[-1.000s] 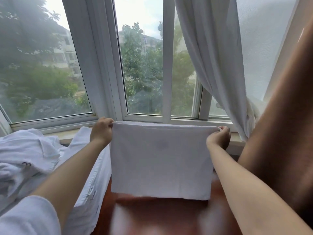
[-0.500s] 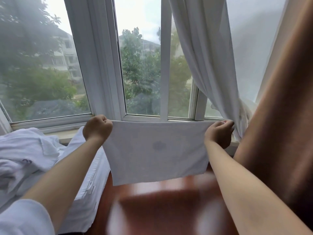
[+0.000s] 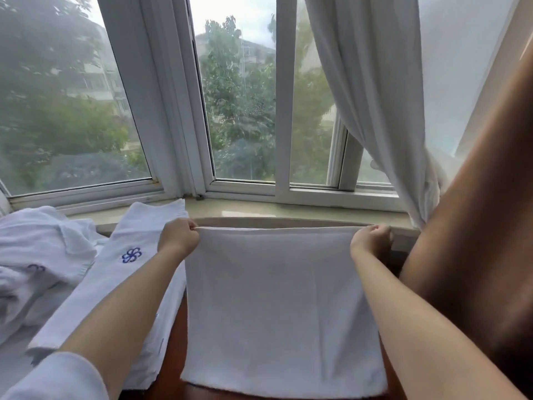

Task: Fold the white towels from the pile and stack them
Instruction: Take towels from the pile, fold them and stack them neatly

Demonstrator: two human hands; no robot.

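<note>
**Both hands hold a white towel by its top corners**

The left hand (image 3: 178, 239) pinches the upper left corner of a white towel (image 3: 277, 307), fingers curled round the edge. The right hand (image 3: 370, 241) grips the upper right corner in the same way. The towel's top edge is stretched straight between the two hands, and the cloth spreads down toward the camera as a flat rectangle over a reddish-brown wooden counter (image 3: 173, 370); whether its lower edge rests on the wood or hangs just above it cannot be told.

Just left of the held towel, partly under the left forearm, lies a long folded white towel with a blue flower emblem (image 3: 131, 255), reaching back to the window sill (image 3: 288, 210). Further left is a rumpled pile of white towels (image 3: 37, 255). A white sleeve (image 3: 57, 376) covers the left upper arm.

Behind the sill stands a white-framed window (image 3: 178, 111) with trees outside. A white curtain (image 3: 369, 96) hangs at the right, beside a brown drape (image 3: 476, 226).
</note>
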